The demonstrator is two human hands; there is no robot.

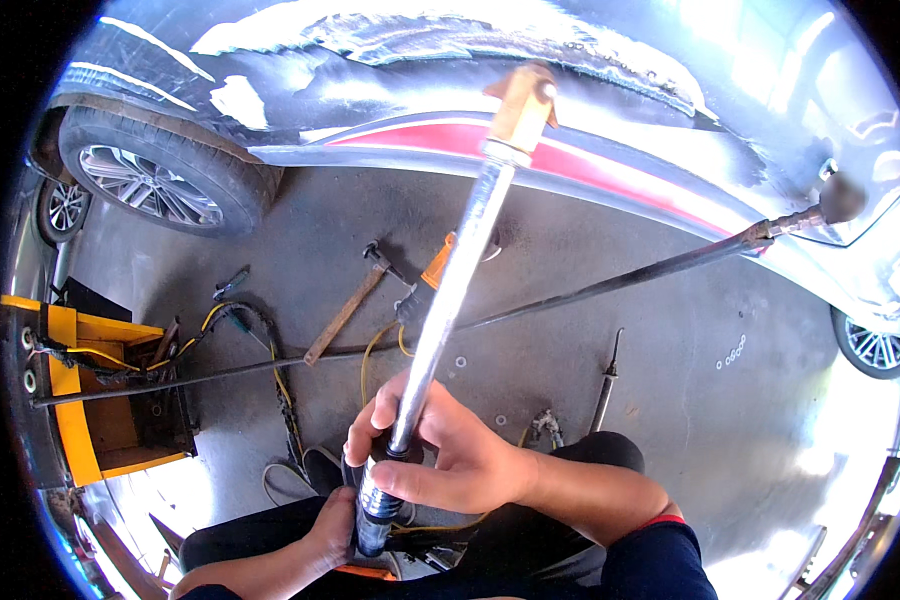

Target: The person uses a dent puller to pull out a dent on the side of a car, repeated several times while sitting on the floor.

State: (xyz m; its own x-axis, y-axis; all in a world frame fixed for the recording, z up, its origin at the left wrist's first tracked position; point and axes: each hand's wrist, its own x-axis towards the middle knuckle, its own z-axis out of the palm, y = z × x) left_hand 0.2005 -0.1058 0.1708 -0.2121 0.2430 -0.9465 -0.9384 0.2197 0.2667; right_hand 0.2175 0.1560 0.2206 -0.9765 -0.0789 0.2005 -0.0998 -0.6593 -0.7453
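A slide hammer with a long shiny metal rod (455,280) slants up and away from me, a yellowish hooked block (522,108) at its far end. My right hand (460,445) is closed around the rod's lower part, just where it meets a dark and chrome cylinder. Below it, my left hand (332,532) holds the cylinder's bottom end (373,530); its fingers are mostly hidden behind it. The hooked block appears in front of the car's side panel (610,170), which has bare, sanded patches and a red stripe; I cannot tell if they touch.
A long dark bar (610,285) crosses from the yellow cart (75,400) to the car's right part. A wooden-handled hammer (348,310), an orange power tool (437,262), cables and a thin rod tool (605,392) lie on the floor. A car wheel (155,180) stands at far left.
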